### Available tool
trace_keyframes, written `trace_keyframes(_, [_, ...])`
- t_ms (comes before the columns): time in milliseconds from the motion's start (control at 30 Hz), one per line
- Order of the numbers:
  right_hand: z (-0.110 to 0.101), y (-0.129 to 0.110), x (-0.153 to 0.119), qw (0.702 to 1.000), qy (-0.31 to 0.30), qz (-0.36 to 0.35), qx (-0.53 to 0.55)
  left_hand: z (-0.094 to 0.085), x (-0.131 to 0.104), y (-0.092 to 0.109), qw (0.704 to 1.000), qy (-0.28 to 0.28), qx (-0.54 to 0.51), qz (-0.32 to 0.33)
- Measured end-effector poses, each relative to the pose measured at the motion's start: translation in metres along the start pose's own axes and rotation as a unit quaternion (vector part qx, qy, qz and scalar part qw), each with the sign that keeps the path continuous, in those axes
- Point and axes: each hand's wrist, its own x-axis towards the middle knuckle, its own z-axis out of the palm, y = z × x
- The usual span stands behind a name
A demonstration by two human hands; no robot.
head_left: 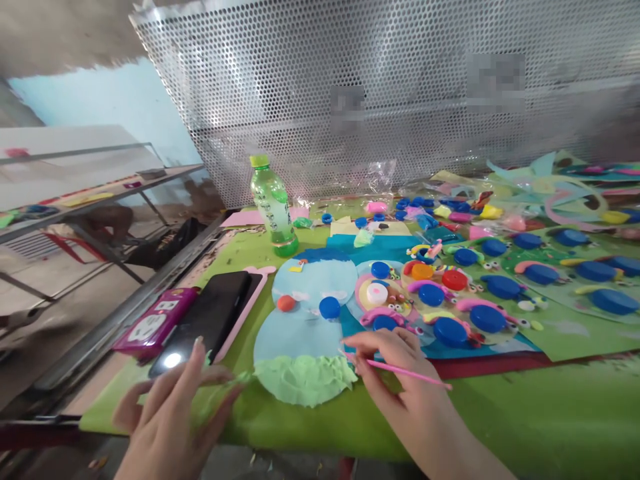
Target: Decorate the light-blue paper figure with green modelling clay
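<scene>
A light blue paper cutout with two rounded lobes lies before me. Soft pale green clay with a rough, ruffled surface covers its lower end. My right hand pinches a thin pink stick, its tip at the clay's right edge. To the left of the cutout, my left hand has a small piece of green clay at its thumb and fingertip, slightly blurred. A blue bottle cap and an orange-red disc sit higher on the cutout.
A green bottle stands behind the cutout. A black phone and a purple packet lie at left. Several bottle-cap snails fill the right side. A perforated metal panel rises at the back.
</scene>
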Motion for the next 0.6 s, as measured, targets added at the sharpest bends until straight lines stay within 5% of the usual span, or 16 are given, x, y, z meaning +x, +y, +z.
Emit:
trace_keyframes(133, [-0.005,-0.007,0.012,0.995,-0.068,0.032,0.07,-0.004,-0.008,0.007,0.998,0.045,0.025,0.021])
trace_keyframes(333, [0.006,-0.023,0.056,0.957,-0.257,0.062,0.119,-0.002,-0.001,0.038,0.998,0.017,-0.055,0.034])
trace_keyframes(600, [0.042,-0.021,0.088,0.929,-0.33,-0.116,0.121,0.009,-0.007,0.045,0.998,0.034,0.044,0.028])
